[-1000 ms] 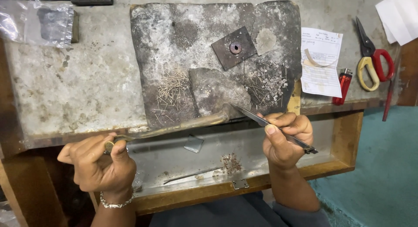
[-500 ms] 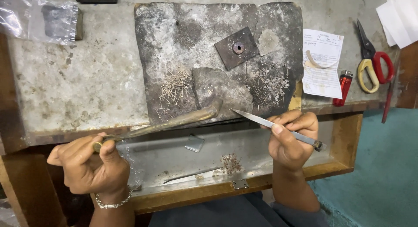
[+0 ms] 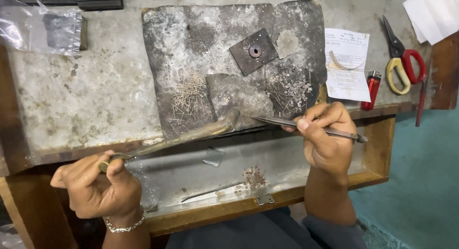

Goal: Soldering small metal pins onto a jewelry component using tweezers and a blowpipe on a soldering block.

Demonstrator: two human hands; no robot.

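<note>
At the lower left of the frame the left hand (image 3: 98, 189), a bracelet (image 3: 125, 225) at its wrist, has its fingers curled tight around the end of a long brass blowpipe (image 3: 184, 137), which slants up and right until its bent tip rests at the near edge of the charred grey block (image 3: 201, 38). Right of centre, the right hand (image 3: 327, 139) pinches slim metal tweezers (image 3: 287, 123) between thumb and fingertips, their point lying just beside the pipe's tip. Below both, an open wooden drawer (image 3: 377, 148) holds a metal strip (image 3: 208, 192) and a small heap of filings (image 3: 254, 176). On the block lie scattered fine wire bits (image 3: 189, 98) and a square plate (image 3: 254, 51). Farther right sit a paper slip (image 3: 346, 62), a red lighter (image 3: 371, 90) and scissors (image 3: 401, 62).
</note>
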